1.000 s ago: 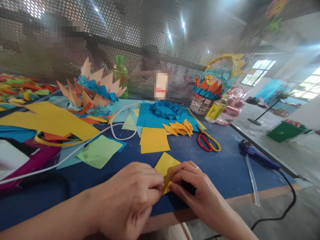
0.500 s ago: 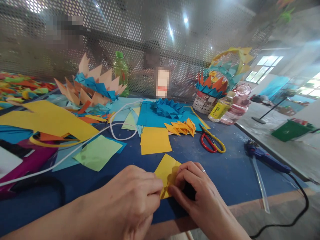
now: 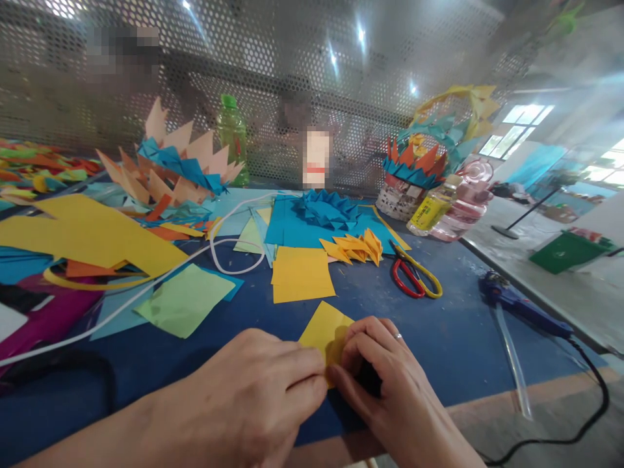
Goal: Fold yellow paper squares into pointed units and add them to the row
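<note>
A small yellow paper square [image 3: 325, 330] lies on the blue table top [image 3: 439, 338] near its front edge, partly folded. My left hand [image 3: 253, 396] and my right hand [image 3: 385, 383] both pinch its near corner, fingertips meeting at the fold. A ring shows on my right hand. The lower half of the paper is hidden under my fingers.
A stack of yellow squares [image 3: 301, 274], folded yellow pieces [image 3: 355, 247], red-and-yellow scissors [image 3: 414, 276], a blue glue gun [image 3: 517, 305] with black cable, green paper [image 3: 188, 299], a blue folded flower [image 3: 326, 211], paper crowns [image 3: 170, 169], a paper basket [image 3: 419, 169], bottles and a white cord [image 3: 229, 250].
My hands have closed in on the paper's near corner, covering more of it. The view has shifted slightly; the other things lie where they were.
</note>
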Demonstrator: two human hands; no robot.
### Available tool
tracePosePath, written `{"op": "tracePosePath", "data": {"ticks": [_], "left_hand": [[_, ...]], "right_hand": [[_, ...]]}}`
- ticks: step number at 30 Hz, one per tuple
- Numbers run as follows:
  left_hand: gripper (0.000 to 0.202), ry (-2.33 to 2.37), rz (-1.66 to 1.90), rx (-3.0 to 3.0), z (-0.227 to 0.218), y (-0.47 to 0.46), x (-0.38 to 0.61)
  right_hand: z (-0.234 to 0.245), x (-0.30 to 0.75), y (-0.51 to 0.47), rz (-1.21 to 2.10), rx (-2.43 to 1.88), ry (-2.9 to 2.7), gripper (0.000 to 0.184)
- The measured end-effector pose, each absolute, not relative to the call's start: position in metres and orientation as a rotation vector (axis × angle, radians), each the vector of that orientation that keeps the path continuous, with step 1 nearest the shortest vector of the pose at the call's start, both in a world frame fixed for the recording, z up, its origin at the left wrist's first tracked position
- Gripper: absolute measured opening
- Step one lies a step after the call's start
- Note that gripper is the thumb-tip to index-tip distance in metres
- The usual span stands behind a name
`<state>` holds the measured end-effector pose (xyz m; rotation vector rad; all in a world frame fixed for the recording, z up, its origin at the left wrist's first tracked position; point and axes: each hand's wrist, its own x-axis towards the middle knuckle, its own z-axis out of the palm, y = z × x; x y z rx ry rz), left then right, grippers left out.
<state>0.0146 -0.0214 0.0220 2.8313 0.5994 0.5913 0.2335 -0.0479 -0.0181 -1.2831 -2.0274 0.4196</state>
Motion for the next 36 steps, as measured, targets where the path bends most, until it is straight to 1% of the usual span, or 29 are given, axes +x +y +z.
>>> {"op": "tracePosePath", "data": {"ticks": [4,10,13,18,22,26,28,32,34,35,36], "left_hand": [[0.024,0.592,0.522,2.809,0.02,-0.02,0.017],[0.017,0.602,0.463,2.754,0.022,-0.022,0.018],[0.016,0.662,0.473,2.753,0.02,-0.021,0.019],[0.015,0.548,0.557,2.77,0.007,-0.016,0.021],[0.015,0.55,0.661,2.755,0.004,-0.015,0.019],[0.018,0.538,0.723,2.746,0.01,-0.015,0.019],[0.021,0.546,0.71,2.709,0.013,-0.015,0.02],[0.026,0.598,0.692,2.648,0.018,-0.018,0.019],[0.038,0.649,0.738,2.648,0.022,-0.016,0.016],[0.049,0.674,0.778,2.652,0.023,-0.013,0.014],[0.057,0.631,0.71,2.678,0.024,-0.01,0.012]], "right_hand": [[-0.018,0.233,-0.047,0.424,-1.284,-2.032,0.021],[-0.017,0.233,-0.047,0.429,-1.288,-2.02,0.022],[-0.018,0.233,-0.047,0.426,-1.286,-2.017,0.023],[-0.019,0.235,-0.048,0.424,-1.329,-2.005,0.025],[-0.017,0.237,-0.049,0.467,-1.348,-2.021,0.03],[-0.012,0.241,-0.05,0.542,-1.322,-2.03,0.026],[-0.012,0.243,-0.051,0.565,-1.297,-2.051,0.024],[-0.014,0.246,-0.052,0.515,-1.206,-2.13,0.032],[-0.016,0.246,-0.053,0.465,-1.181,-2.128,0.034],[-0.016,0.246,-0.053,0.445,-1.181,-2.116,0.034],[-0.017,0.245,-0.053,0.43,-1.183,-2.104,0.033]]}}
